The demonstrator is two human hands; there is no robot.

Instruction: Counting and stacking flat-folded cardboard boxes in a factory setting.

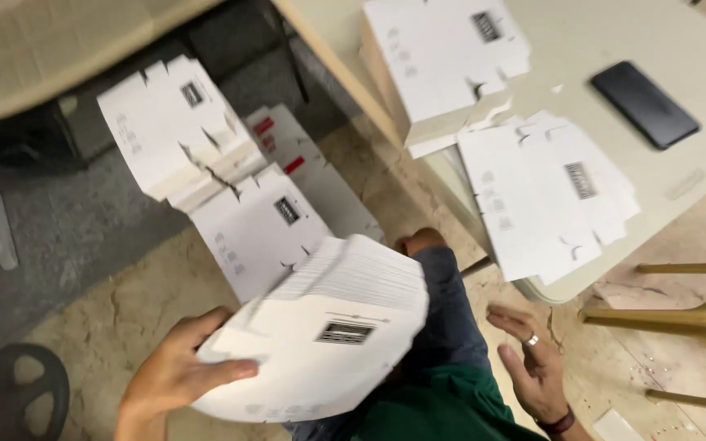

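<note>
Head camera looks down at a thick stack of flat white cardboard box blanks (328,335) held low over the person's lap. The left hand (177,371) grips the stack at its left edge, thumb on top and fingers curled under it. The stack is tilted and a bit blurry. Its top sheet is white with a small dark label near the middle, and the many thin sheet edges show along the upper side.

The right hand (533,359) is open and holds nothing. Its palm is turned toward the stack, fingers spread, just to the right of the stack and apart from it. It has a ring on one finger and a dark band at the wrist.

Under the stack are the person's blue jeans (447,310) and green shirt (443,412).

More white box blanks lie on the floor (230,180) past the knee. Two piles sit on the pale table (680,33): a tall pile (443,65) near the edge and a flatter pile (545,196) at the corner. A black phone (644,104) lies on the table to the right. A gold chair frame (680,314) stands at the right side.
</note>
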